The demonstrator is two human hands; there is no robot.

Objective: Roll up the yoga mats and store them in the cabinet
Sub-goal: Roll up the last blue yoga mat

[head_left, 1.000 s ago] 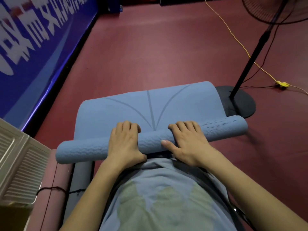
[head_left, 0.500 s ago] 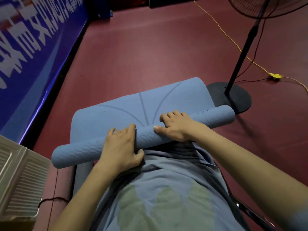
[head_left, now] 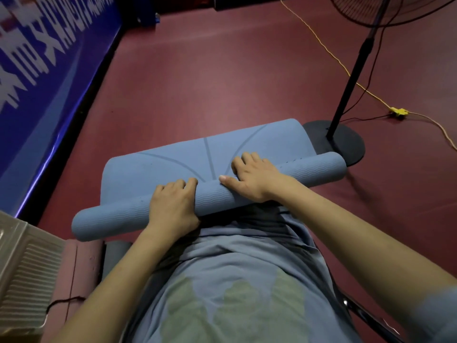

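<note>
A blue yoga mat lies on the dark red floor, mostly rolled into a long tube that runs from lower left to upper right. A short flat stretch with curved printed lines remains beyond the roll. My left hand lies over the tube left of its middle, fingers curled over its far side. Right of the middle, my right hand rests on the roll, its fingers over the top and thumb pointing left along it.
A black fan stand with a round base sits just beyond the roll's right end. A yellow cable crosses the floor at right. A blue banner wall runs along the left. A ribbed beige cabinet stands at lower left.
The roll has moved away from me over the flat part, which is shorter now. Both hands travelled forward with it, and the roll's right end now lies close to the fan base.
</note>
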